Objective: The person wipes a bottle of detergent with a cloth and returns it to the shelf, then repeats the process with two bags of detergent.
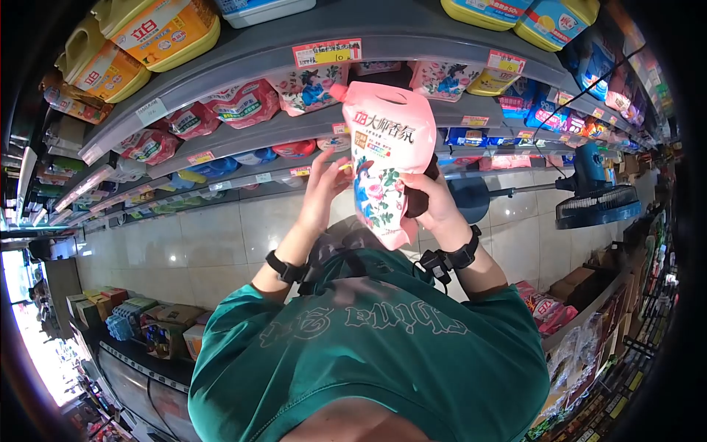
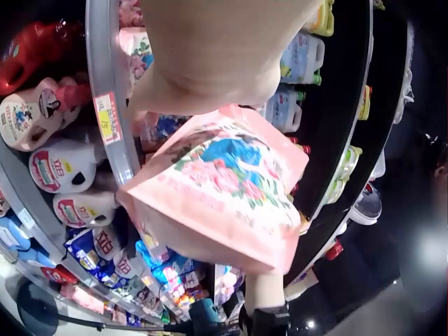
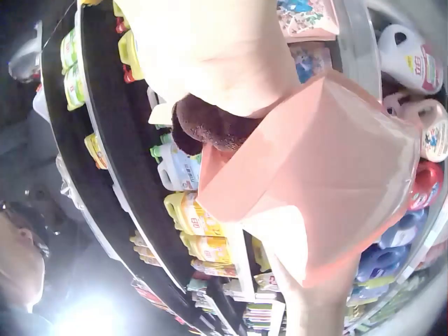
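A pink refill pouch of laundry detergent (image 1: 387, 140), printed with flowers and a blue bird, is held up in front of the shelves by my right hand (image 1: 436, 199). The thumb lies over the pouch's front edge. A dark brown cloth (image 1: 417, 201) is bunched in the same hand, against the pouch's side; the right wrist view shows the cloth (image 3: 210, 124) beside the pouch's plain back (image 3: 336, 175). My left hand (image 1: 322, 188) is raised beside the pouch's left edge, fingers loosely spread and holding nothing. The left wrist view shows the flowered lower front of the pouch (image 2: 217, 175).
Similar flowered pouches (image 1: 313, 88) stand on the shelf ahead, below a price tag (image 1: 328, 53). Yellow detergent jugs (image 1: 158, 33) stand on the upper shelf. To the right is a blue fan (image 1: 596, 195). Boxed goods (image 1: 173, 324) sit on a display behind to the left.
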Available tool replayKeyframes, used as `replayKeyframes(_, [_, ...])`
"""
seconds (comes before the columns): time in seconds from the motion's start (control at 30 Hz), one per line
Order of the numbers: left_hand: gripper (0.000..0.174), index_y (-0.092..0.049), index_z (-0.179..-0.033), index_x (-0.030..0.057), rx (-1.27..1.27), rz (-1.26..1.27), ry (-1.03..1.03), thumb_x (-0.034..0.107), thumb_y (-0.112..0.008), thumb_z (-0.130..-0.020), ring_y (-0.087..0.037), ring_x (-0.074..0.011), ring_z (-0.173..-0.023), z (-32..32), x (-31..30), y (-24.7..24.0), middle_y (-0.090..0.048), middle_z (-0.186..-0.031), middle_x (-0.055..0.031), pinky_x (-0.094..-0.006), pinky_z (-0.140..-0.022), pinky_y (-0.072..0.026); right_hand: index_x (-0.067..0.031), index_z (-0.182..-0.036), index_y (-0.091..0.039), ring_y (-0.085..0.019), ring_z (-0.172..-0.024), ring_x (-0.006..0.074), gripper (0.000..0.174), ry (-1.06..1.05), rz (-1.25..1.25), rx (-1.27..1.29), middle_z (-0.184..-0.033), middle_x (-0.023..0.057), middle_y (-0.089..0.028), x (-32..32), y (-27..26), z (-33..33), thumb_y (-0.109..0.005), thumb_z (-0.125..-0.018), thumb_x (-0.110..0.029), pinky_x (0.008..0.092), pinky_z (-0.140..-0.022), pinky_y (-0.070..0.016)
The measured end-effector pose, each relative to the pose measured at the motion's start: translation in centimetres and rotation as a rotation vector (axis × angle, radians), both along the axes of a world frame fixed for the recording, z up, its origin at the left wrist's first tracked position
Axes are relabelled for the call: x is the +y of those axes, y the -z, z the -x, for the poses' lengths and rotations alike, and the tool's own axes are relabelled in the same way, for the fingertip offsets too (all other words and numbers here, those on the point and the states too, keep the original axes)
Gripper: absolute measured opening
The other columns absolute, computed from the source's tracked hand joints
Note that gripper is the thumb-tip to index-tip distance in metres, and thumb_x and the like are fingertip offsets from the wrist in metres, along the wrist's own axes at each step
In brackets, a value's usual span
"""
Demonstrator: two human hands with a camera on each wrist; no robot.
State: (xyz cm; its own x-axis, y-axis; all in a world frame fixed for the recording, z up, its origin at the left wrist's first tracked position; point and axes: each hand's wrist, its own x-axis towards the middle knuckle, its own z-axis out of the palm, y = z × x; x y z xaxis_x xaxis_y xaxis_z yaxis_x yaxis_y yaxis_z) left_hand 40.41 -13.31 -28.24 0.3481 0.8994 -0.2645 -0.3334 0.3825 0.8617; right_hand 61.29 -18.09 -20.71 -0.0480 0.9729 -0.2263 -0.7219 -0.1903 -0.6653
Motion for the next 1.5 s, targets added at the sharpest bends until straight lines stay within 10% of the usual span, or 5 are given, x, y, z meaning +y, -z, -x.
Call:
replayKeyframes(0.17, [0.082,-0.009,-0.157,0.0044,-0.169,-0.499,-0.019,0.044,-0.05,-0.099,-0.024,-0.0259,-0.146,-3.4,-1.1,0.8,-0.015,-0.163,-0.0136,-0.0404,-0.117,-0.0232,-0.0008,-0.121,-0.051,-0.063,-0.101,0.0194,0.049,0.025,-0.025,-0.124,-0.112,0.0102,-0.062,0.4,0.0,1.0,-0.072,-0.077,0.006,0.0372,-0.088,-0.0539])
replayKeyframes(0.6, [0.066,-0.028,-0.152,0.0096,-1.296,0.279,0.37,0.052,-0.033,-0.103,-0.045,-0.03,-0.134,-1.0,-2.9,-2.5,-0.044,-0.147,-0.0142,-0.0453,-0.112,-0.0375,-0.0019,-0.123,-0.054,-0.06,-0.108,0.028,0.036,-0.287,-0.568,-1.264,-0.113,0.0157,-0.056,0.7,-2.9,4.1,-0.067,-0.09,-0.011,0.0349,-0.093,-0.0475])
replayKeyframes(0.8, [0.076,-0.037,-0.148,0.0077,-1.11,0.677,0.21,0.061,-0.046,-0.094,-0.048,-0.0363,-0.13,0.7,-2.6,-5.8,-0.047,-0.146,-0.0187,-0.0545,-0.109,-0.0379,-0.0035,-0.117,-0.059,-0.06,-0.101,0.0384,0.029,0.244,-0.519,-1.447,-0.112,0.0178,-0.057,5.5,-2.7,-0.4,-0.064,-0.09,-0.011,0.0417,-0.086,-0.0495])
replayKeyframes(1.27, [0.078,-0.034,-0.149,0.0067,-0.959,0.653,0.365,0.054,-0.057,-0.092,-0.049,-0.034,-0.129,1.6,-2.1,-4.0,-0.047,-0.145,-0.0172,-0.051,-0.109,-0.0383,-0.0078,-0.111,-0.066,-0.057,-0.104,0.0312,0.033,-0.314,-1.221,-1.258,-0.118,0.0101,-0.057,-0.5,-2.1,6.7,-0.071,-0.079,-0.011,0.0421,-0.091,-0.0483])
replayKeyframes(1.5, [0.076,-0.034,-0.149,0.0065,-0.917,0.64,0.361,0.052,-0.057,-0.093,-0.049,-0.0327,-0.129,1.9,-1.6,-3.4,-0.047,-0.144,-0.0168,-0.0495,-0.109,-0.0384,-0.0094,-0.109,-0.065,-0.056,-0.103,0.0287,0.036,-0.028,-1.084,-1.581,-0.114,0.0085,-0.056,3.2,-3.1,4.5,-0.069,-0.074,-0.01,0.0421,-0.088,-0.0467])
